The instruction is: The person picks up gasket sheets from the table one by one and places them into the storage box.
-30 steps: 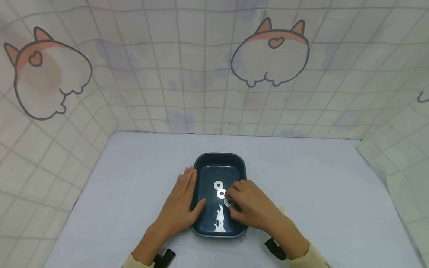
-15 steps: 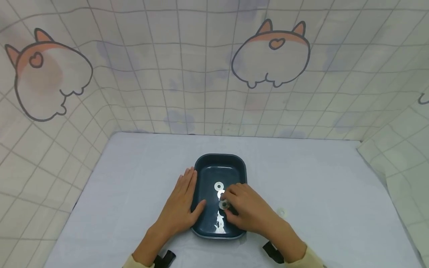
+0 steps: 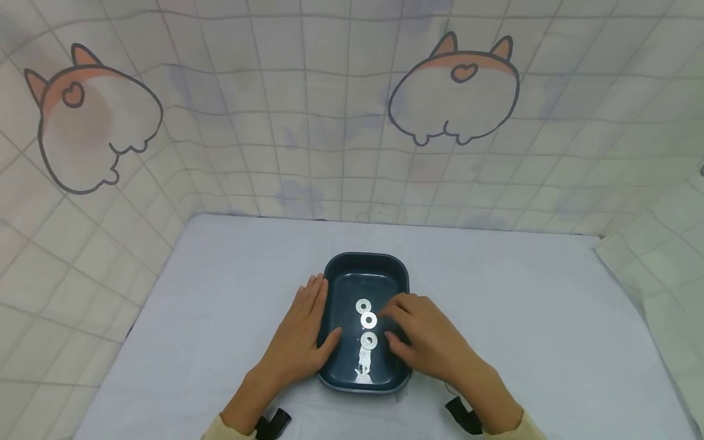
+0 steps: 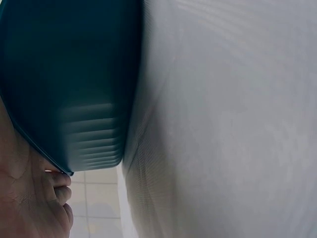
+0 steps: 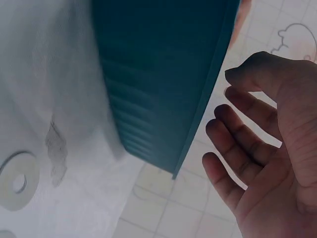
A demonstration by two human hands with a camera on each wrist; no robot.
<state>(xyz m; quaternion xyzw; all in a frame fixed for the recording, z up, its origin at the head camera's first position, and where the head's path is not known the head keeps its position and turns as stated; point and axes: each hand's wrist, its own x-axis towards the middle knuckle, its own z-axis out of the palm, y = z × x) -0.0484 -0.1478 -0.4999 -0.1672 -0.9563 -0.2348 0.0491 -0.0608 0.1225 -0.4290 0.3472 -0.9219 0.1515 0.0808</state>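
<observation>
A dark blue tray [image 3: 365, 281] stands upright on the white-covered table. Inside it three pale flat rings, like washers, lie in a rough line: a far ring [image 3: 363, 306], a middle ring [image 3: 369, 320] touching or close to it, and a near ring [image 3: 369, 340] slightly apart. My left hand [image 3: 299, 336] rests along the tray's left rim with straight fingers, thumb over the inside. Over the right rim is my right hand [image 3: 426, 336], fingers loosely bent with a gap between thumb and fingertips. It holds nothing, and its fingertips are just right of the rings.
Beside the tray, another pale ring [image 5: 20, 181] lies on the white cloth [image 5: 64, 99] in the right wrist view, with part of one more at the lower corner. Behind the table hangs a checked curtain [image 3: 308, 122] with cartoon animals.
My right hand has let go of the near ring and drawn back to the right; that ring now lies in the tray. The left hand stays on the rim. The head view has shifted slightly.
</observation>
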